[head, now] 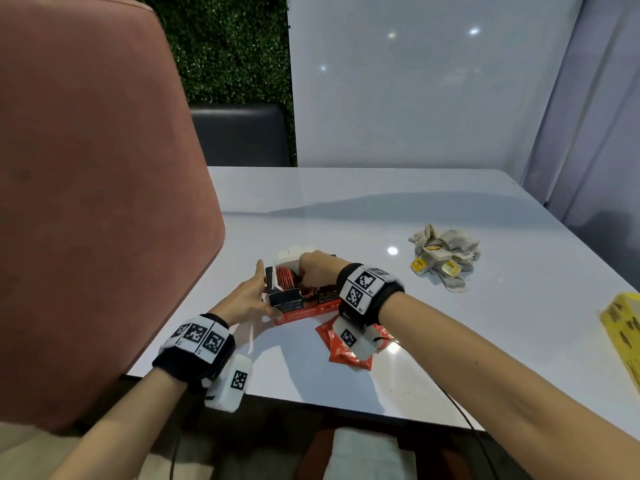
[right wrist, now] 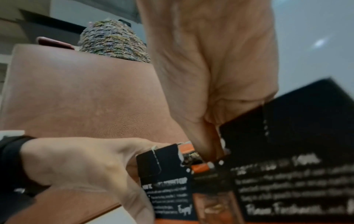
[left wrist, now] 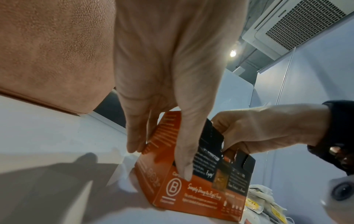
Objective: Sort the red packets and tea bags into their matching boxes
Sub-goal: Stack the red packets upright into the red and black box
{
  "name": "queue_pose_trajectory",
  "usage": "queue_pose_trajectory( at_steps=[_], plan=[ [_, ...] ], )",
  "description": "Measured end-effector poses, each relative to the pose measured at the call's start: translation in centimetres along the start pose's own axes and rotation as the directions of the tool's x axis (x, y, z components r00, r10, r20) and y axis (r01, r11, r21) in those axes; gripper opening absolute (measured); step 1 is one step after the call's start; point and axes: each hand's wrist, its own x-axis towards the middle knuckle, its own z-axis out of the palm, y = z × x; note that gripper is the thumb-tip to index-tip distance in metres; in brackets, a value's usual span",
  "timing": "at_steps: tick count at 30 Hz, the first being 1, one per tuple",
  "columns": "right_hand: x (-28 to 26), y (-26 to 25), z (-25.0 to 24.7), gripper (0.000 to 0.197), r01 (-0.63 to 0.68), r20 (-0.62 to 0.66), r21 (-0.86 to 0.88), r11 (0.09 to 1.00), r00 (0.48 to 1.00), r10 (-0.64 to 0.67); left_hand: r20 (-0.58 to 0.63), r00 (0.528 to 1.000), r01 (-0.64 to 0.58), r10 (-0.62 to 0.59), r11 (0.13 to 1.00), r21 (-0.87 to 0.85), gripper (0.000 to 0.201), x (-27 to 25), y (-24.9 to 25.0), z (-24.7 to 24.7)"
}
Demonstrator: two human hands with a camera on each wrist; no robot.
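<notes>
An open red and black box (head: 294, 306) (left wrist: 191, 189) (right wrist: 277, 174) stands on the white table (head: 381, 209), with red packets upright inside it. My left hand (head: 259, 292) (left wrist: 159, 159) braces its left corner, straight fingers on the side and thumb on the front. My right hand (head: 304, 277) (left wrist: 229, 145) (right wrist: 212, 145) reaches into the top, its curled fingers pinching a red packet; the fingertips are hidden behind a black flap. A few loose red packets (head: 341, 355) lie under my right wrist. A heap of tea bags (head: 445, 254) (left wrist: 264, 203) lies to the right.
A yellow box (head: 623, 327) sits at the table's right edge. A pink chair back (head: 86, 202) stands close on the left, against the table edge. A white wall panel rises behind the table.
</notes>
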Motion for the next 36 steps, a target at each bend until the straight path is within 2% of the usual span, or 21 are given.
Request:
queue_pose_trajectory(
  at_steps=[2,3,5,6,7,8,9,10,12,14,16,19,22,24,26,29,32,34,36],
  plan=[
    [-0.8,0.6,-0.7,0.026,0.014,-0.083,0.054,0.998,0.997,-0.010,0.017,1.000,-0.005,0.006,0.999,-0.045,0.128,-0.8,0.4,-0.2],
    [-1.4,1.2,-1.2,0.027,0.025,-0.134,0.109,0.994,0.991,-0.010,-0.018,1.000,-0.015,0.014,0.999,-0.041,0.129,-1.4,0.6,-0.4],
    [-2.8,3.1,-2.4,0.028,0.043,-0.246,0.223,0.974,0.969,0.013,-0.217,0.974,-0.056,0.060,0.998,0.025,0.120,-3.0,1.5,-0.8],
    [-3.6,4.3,-2.9,0.025,0.042,-0.296,0.255,0.966,0.954,0.037,-0.350,0.928,-0.115,0.126,0.992,0.051,0.104,-4.0,2.3,-0.8],
    [-4.3,5.6,-3.3,0.021,0.026,-0.333,0.259,0.966,0.941,0.064,-0.460,0.861,-0.206,0.219,0.975,0.078,0.081,-5.0,3.3,-0.7],
    [-5.1,6.9,-3.5,0.018,-0.012,-0.344,0.231,0.973,0.934,0.093,-0.493,0.818,-0.287,0.297,0.953,0.099,0.055,-5.8,4.4,-0.4],
    [-5.8,7.9,-3.5,0.016,-0.073,-0.313,0.179,0.981,0.941,0.127,-0.445,0.825,-0.336,0.348,0.936,0.109,0.035,-6.5,5.6,0.2],
    [-6.4,8.7,-3.3,0.015,-0.147,-0.235,0.114,0.983,0.957,0.171,-0.338,0.867,-0.348,0.368,0.930,0.119,0.024,-6.8,6.6,1.0],
    [-7.2,9.5,-1.9,0.028,-0.254,-0.014,-0.005,0.967,0.967,0.254,-0.061,0.945,-0.305,0.320,0.935,0.180,0.022,-6.7,8.1,3.5],
    [-7.5,10.0,0.1,0.048,-0.293,0.137,-0.048,0.955,0.945,0.297,0.092,0.968,-0.250,0.233,0.918,0.308,0.031,-5.8,9.1,5.7],
    [-7.6,10.2,2.0,0.061,-0.302,0.153,-0.055,0.952,0.939,0.307,0.121,0.978,-0.207,0.172,0.885,0.416,0.044,-4.9,9.5,7.5],
    [-8.1,10.3,3.8,0.072,-0.291,0.106,-0.099,0.951,0.948,0.301,0.077,0.989,-0.150,0.128,0.842,0.519,0.064,-4.0,10.3,9.2],
    [-8.5,9.8,3.8,0.052,-0.298,0.108,-0.053,0.953,0.947,0.302,0.042,0.995,-0.100,0.092,0.826,0.554,0.074,-3.1,10.8,9.8],
    [-8.3,9.9,3.6,0.042,-0.325,0.107,0.013,0.946,0.941,0.322,0.040,0.997,-0.082,0.071,0.851,0.519,0.078,-2.8,10.9,9.8],
    [-8.1,10.5,3.6,0.034,-0.351,0.109,0.161,0.922,0.935,0.337,0.036,0.997,-0.076,0.067,0.894,0.442,0.076,-2.6,10.8,9.3],
    [-8.3,11.9,3.6,0.016,-0.348,0.101,0.422,0.837,0.936,0.338,0.035,0.991,-0.136,0.131,0.954,0.266,0.047,-2.7,10.5,7.7],
    [-9.0,12.9,3.4,0.021,-0.301,-0.022,0.534,0.790,0.929,0.369,0.003,0.977,-0.213,0.213,0.977,-0.030,0.023,-3.4,10.0,5.4],
    [-9.5,13.3,3.0,0.019,-0.217,-0.124,0.576,0.788,0.930,0.347,-0.076,0.965,-0.260,0.250,0.948,-0.185,0.019,-4.0,9.5,4.1],
    [-10.3,13.1,2.3,0.013,-0.120,-0.212,0.619,0.776,0.926,0.312,-0.170,0.940,-0.331,0.294,0.907,-0.259,0.019,-4.4,9.1,3.3]
  ],
)
